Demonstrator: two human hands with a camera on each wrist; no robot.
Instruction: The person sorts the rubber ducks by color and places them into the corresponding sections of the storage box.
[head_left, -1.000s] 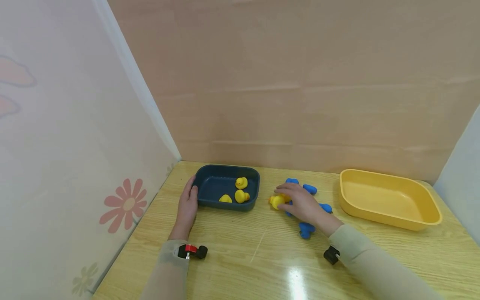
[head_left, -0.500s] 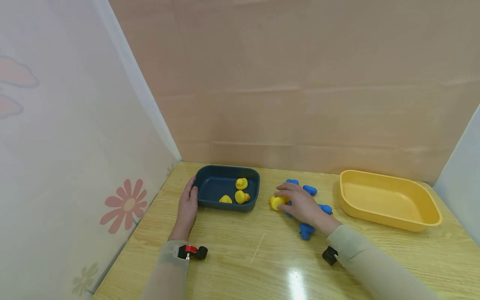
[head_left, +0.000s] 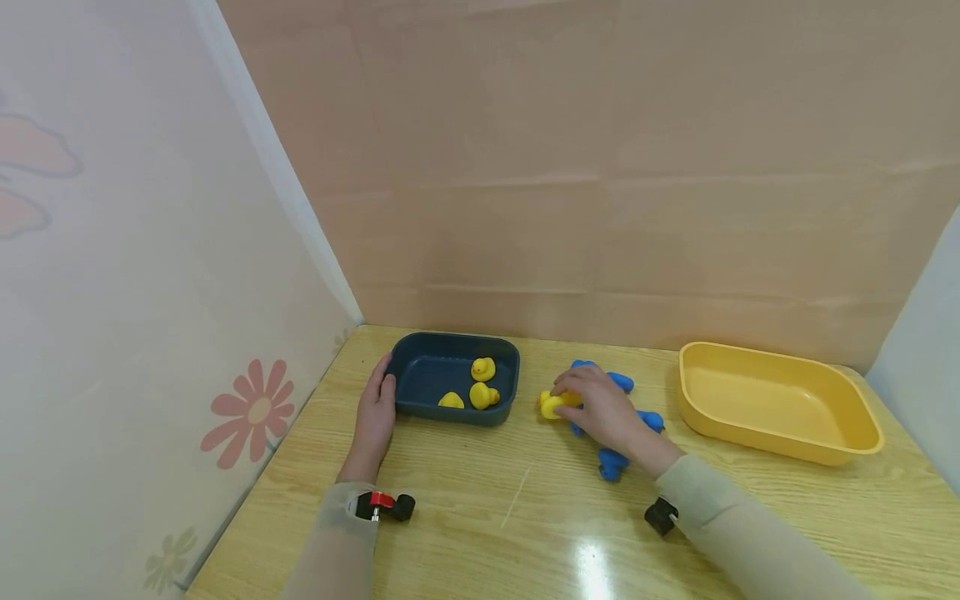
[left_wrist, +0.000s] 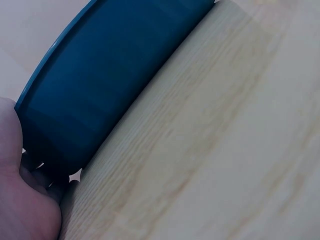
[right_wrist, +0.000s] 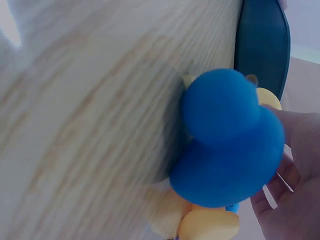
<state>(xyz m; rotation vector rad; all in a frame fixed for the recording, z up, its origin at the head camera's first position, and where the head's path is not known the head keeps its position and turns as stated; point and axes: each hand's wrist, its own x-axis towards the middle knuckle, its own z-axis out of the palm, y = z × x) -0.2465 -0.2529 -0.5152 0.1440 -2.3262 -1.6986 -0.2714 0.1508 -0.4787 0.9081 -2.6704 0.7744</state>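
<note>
My left hand [head_left: 377, 408] holds the near left corner of a dark blue tray [head_left: 453, 412], its thumb at the rim, and in the left wrist view its fingers [left_wrist: 42, 175] curl in below the corner. Three yellow rubber ducks [head_left: 483, 395] lie inside. Right of the tray, my right hand [head_left: 603, 408] pinches another yellow rubber duck [head_left: 553, 406] between thumb and fingers, low over the table. Blue rubber ducks surround that hand; a blue duck [right_wrist: 225, 145] nearest the right wrist camera hides most of the yellow one.
A larger yellow tray [head_left: 780, 408] stands at the right. Several blue ducks, among them a blue duck [head_left: 612, 463] below the right wrist, lie on the wooden table [head_left: 480, 508]. A papered wall [head_left: 480, 208] rises behind, with a flowered side wall [head_left: 135, 333] at left.
The yellow duck by the right hand has tilted slightly as the thumb and fingers close around it. The left hand and dark blue tray stay in place.
</note>
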